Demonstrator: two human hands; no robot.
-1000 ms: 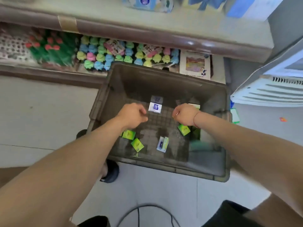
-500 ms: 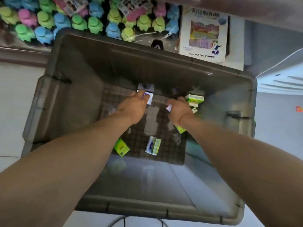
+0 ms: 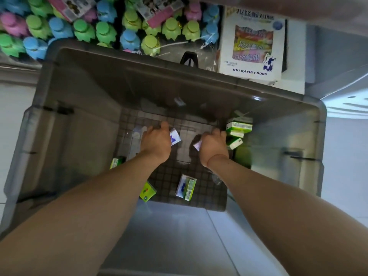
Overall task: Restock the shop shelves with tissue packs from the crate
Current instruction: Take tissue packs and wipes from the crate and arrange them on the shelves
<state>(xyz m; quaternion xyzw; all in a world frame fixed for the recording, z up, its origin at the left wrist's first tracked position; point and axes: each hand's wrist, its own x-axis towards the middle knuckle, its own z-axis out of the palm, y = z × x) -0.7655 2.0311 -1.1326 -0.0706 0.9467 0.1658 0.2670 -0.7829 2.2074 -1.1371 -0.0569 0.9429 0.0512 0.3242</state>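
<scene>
Grey plastic crate [image 3: 139, 58], head view: both hands are held deep inside it. A white-and-blue tissue pack [image 3: 175, 137] is gripped by the left hand [image 3: 156, 143]; a white pack [image 3: 197, 145] (mostly hidden) is clasped in the curled right hand [image 3: 214, 148]. Green packs [image 3: 186, 187] are scattered around them, some stacked beside the right hand

Both arms were down inside the big grey crate [image 3: 79, 108]. The left grip [image 3: 157, 143] held a white and blue pack [image 3: 175, 137]. The right grip [image 3: 214, 148] held a white pack [image 3: 198, 145], just beside a pile of green packs [image 3: 239, 127] in the corner. Three loose packs [image 3: 186, 187] lay on the crate floor. Bright bottles [image 3: 103, 30] and a white box [image 3: 252, 44] sat behind the crate.
</scene>
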